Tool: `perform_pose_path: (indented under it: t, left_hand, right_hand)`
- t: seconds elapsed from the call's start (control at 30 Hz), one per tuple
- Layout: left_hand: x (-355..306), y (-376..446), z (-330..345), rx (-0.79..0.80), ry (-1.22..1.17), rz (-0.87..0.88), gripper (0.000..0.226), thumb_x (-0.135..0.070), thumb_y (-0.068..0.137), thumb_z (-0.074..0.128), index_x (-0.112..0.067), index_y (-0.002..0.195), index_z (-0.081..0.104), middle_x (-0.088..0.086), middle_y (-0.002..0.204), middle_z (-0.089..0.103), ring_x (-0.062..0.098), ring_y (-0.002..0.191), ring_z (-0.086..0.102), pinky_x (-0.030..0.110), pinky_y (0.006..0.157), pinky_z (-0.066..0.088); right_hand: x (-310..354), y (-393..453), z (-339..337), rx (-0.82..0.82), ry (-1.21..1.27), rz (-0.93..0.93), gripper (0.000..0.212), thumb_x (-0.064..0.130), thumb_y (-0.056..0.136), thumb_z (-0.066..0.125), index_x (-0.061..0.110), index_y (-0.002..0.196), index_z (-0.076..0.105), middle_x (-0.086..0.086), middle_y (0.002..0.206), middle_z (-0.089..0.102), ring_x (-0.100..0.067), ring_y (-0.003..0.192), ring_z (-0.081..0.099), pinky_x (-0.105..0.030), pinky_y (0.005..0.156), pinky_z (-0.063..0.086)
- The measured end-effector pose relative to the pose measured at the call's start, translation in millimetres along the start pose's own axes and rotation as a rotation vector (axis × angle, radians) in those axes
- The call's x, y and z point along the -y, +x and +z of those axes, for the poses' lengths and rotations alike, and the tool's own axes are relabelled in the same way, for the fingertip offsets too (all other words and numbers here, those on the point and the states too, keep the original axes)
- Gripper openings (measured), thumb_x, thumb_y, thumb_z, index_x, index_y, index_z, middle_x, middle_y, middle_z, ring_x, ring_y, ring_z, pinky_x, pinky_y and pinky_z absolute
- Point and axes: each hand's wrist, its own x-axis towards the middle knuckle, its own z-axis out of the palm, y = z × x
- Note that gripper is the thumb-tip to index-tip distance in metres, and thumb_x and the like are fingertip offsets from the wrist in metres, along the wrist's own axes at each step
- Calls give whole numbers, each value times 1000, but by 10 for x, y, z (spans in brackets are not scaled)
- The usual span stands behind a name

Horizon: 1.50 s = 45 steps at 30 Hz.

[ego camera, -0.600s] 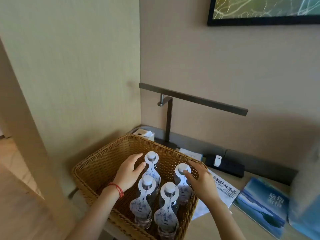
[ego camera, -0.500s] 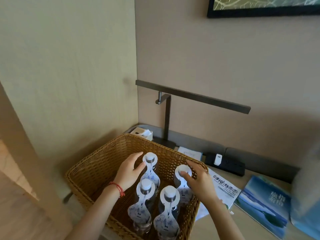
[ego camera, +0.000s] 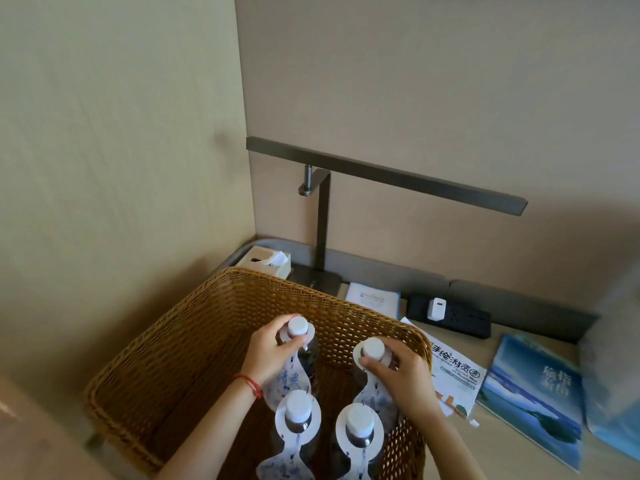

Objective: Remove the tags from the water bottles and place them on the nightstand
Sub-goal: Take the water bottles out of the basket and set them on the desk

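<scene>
Bottles (ego camera: 298, 344) are stood upright in the basket (ego camera: 173, 358), tags (ego camera: 372, 393) collared round their necks. Far-left neck is gripped by the left hand (ego camera: 273, 355), far-right tag pinched by the right hand (ego camera: 398, 374); tags must be lifted straight up over the caps.

Hotel room (guest brochures (ego camera: 530, 393); bedside lamp (ego camera: 381, 174))

Both forearms are bare, with no sleeves in sight. A thin red string bracelet (ego camera: 250, 385) circles the wrist of the left hand (ego camera: 273, 355). The right hand (ego camera: 401, 375) and its wrist carry nothing.
</scene>
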Motion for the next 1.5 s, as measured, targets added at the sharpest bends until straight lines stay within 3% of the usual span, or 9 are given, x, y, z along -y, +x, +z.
perform_pose_path:
  t: [0.2, 0.47, 0.67, 0.8, 1.0, 1.13, 1.27, 1.37, 1.5]
  left_hand:
    - [-1, 66, 38, -35, -67, 34, 25, -19, 72, 75, -36, 86, 63, -19, 84, 66, -12, 83, 60, 2, 68, 43]
    - [7, 114, 99, -99, -46, 91, 21, -18, 72, 75, -18, 92, 70, -9, 83, 69, 0, 79, 62, 2, 66, 43]
    - [-250, 195, -76, -191, -62, 166, 20, -14, 72, 75, -22, 88, 67, -20, 79, 63, -11, 79, 60, 1, 65, 44]
    - [-455, 262, -255, -258, -61, 234, 22, -14, 72, 74, -15, 93, 69, -17, 80, 64, -8, 77, 61, 3, 66, 46]
    - [-852, 262, -597, -288, -146, 240, 21, -20, 73, 73, -26, 93, 67, -3, 83, 70, 14, 80, 64, 23, 70, 51]
    - [-1204, 184, -866, -308, -236, 266, 19, -24, 70, 76, -37, 80, 67, -13, 78, 70, 11, 79, 64, 25, 69, 52]
    - [-1545, 49, -1124, -353, -234, 333, 23, -22, 71, 75, -43, 73, 67, -26, 70, 69, -1, 73, 63, 16, 66, 51]
    - [-1771, -118, -1238, -381, -231, 354, 21, -24, 72, 74, -44, 72, 68, -24, 72, 70, -2, 72, 63, 14, 66, 51]
    - [-2014, -419, -1257, -423, -262, 328, 12, -27, 69, 76, -38, 75, 72, -18, 72, 72, -1, 70, 64, 12, 64, 51]
  right_hand:
    - [26, 91, 30, -59, 56, -17, 39, 25, 74, 75, 20, 110, 64, 9, 106, 63, -4, 96, 55, -6, 72, 39]
    - [110, 171, 35, -126, 121, -56, 34, 23, 73, 76, 17, 106, 67, 7, 103, 66, -10, 94, 62, -13, 74, 47]
    - [389, 234, -35, -116, 183, -129, 28, 24, 75, 73, 23, 102, 67, 10, 98, 67, -4, 87, 64, -15, 69, 53]
    - [688, 336, -159, -66, 309, -170, 20, 23, 76, 72, 28, 95, 67, 4, 92, 72, -9, 83, 69, -31, 70, 58]
    - [1126, 407, -374, -98, 372, -307, 21, 30, 75, 71, 21, 94, 71, 4, 85, 74, -11, 76, 70, -24, 62, 56]
    - [1468, 400, -493, -71, 403, -398, 26, 31, 74, 71, 15, 94, 71, 1, 85, 73, -8, 69, 69, -16, 53, 51]
    - [1774, 333, -641, -41, 450, -478, 20, 20, 77, 71, 7, 92, 72, -2, 80, 73, -6, 63, 67, -14, 50, 47]
    - [1938, 219, -770, 5, 590, -495, 13, 21, 75, 73, 11, 84, 74, -2, 72, 74, -13, 60, 68, -17, 47, 48]
    - [2069, 28, -937, 49, 685, -525, 7, 18, 76, 74, 13, 80, 75, 1, 65, 73, -7, 53, 64, -14, 46, 45]
